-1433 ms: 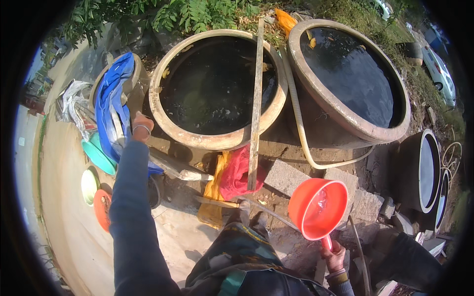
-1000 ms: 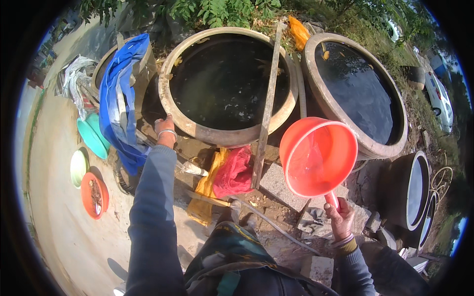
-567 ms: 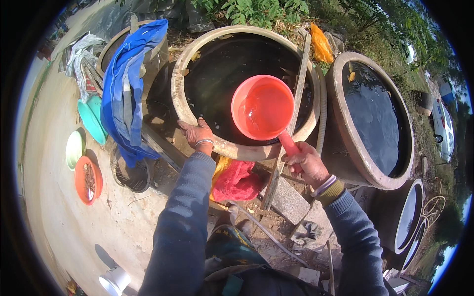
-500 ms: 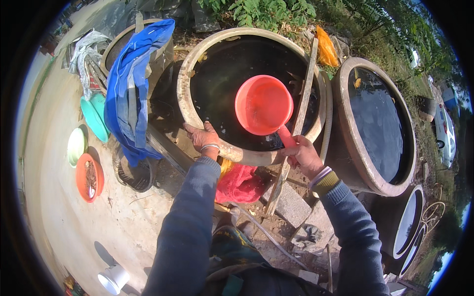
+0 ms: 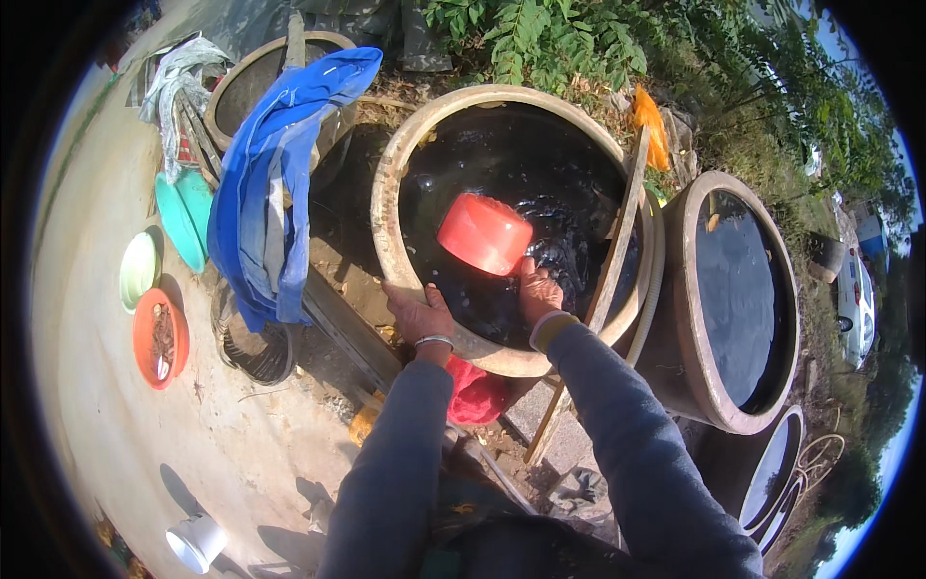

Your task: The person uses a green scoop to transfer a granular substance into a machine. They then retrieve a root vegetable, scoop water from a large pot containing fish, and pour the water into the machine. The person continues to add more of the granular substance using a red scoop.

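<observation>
My left hand grips the near left rim of a large round clay vat holding dark water. My right hand is closed on the mostly hidden handle of a red plastic dipper, which is tipped over at the water's surface with its outer bottom showing. The water ripples around it. A long wooden plank lies across the right side of the vat, beside my right arm.
A second full vat stands right, dark vats below it, a pale hose between. Left are a blue tarp, turquoise basin, orange bowl and white bucket. A red mesh sack lies below the middle vat.
The red dipper has gone from upright at my lower right to tipped over in the middle vat's water. My left hand has moved right onto that vat's rim. The view has shifted too.
</observation>
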Motion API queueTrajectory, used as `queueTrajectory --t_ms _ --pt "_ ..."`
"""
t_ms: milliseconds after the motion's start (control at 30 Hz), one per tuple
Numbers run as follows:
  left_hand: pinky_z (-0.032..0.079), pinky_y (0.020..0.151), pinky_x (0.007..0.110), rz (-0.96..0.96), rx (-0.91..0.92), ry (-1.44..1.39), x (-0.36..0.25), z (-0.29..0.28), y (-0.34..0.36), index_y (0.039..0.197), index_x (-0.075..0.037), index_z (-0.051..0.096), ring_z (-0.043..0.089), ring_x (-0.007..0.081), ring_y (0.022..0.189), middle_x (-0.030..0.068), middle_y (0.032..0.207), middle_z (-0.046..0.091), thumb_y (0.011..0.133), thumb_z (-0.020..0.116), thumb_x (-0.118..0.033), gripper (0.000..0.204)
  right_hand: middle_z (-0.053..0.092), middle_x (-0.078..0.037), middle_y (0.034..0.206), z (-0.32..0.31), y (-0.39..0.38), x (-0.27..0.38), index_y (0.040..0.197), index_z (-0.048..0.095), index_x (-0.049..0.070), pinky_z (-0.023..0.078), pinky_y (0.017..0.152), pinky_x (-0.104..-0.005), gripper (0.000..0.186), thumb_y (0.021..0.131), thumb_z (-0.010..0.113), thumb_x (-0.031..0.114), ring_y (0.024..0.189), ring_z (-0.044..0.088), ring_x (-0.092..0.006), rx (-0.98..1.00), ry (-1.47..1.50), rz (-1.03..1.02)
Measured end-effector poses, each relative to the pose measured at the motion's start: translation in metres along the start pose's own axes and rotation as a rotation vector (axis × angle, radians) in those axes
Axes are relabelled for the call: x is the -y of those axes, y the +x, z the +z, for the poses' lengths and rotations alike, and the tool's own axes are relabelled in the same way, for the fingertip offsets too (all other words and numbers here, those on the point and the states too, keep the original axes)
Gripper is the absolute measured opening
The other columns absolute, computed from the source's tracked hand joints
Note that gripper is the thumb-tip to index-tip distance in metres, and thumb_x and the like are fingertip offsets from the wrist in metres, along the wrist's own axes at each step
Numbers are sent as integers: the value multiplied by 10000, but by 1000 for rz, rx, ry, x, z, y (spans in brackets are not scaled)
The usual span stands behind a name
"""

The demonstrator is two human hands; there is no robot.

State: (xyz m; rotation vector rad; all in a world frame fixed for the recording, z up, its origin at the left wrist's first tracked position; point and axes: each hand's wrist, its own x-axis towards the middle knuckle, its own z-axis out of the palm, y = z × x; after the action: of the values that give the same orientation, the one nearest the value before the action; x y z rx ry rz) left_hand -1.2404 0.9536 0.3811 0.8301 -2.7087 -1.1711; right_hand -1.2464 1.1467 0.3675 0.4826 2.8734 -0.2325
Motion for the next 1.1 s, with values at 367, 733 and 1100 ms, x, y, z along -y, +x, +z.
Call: queueTrajectory --t_ms 367,733,1100 --pt "447 924 448 60 3 -172 -15 -10 -8 1429 -49 138 524 408 1087 255 1236 442 824 602 -185 774 654 -104 859 -24 7 25 1017 584 16 529 609 -334 218 879 528 175 734 645 -225 455 1322 104" --pt "445 932 438 66 -19 -87 -24 -16 -14 1437 -59 131 527 398 1092 254 1263 443 826 601 -177 780 640 -212 1032 -21 4 15 1133 517 -36 519 768 -408 323 883 433 149 926 645 -332 55 129 4" --pt "442 927 424 24 -36 -45 -27 -19 -16 1436 -47 120 518 380 1106 214 1270 449 821 618 -167 800 571 -16 650 -26 5 7 904 580 114 439 461 -265 131 793 607 178 538 552 -140 713 1467 378"
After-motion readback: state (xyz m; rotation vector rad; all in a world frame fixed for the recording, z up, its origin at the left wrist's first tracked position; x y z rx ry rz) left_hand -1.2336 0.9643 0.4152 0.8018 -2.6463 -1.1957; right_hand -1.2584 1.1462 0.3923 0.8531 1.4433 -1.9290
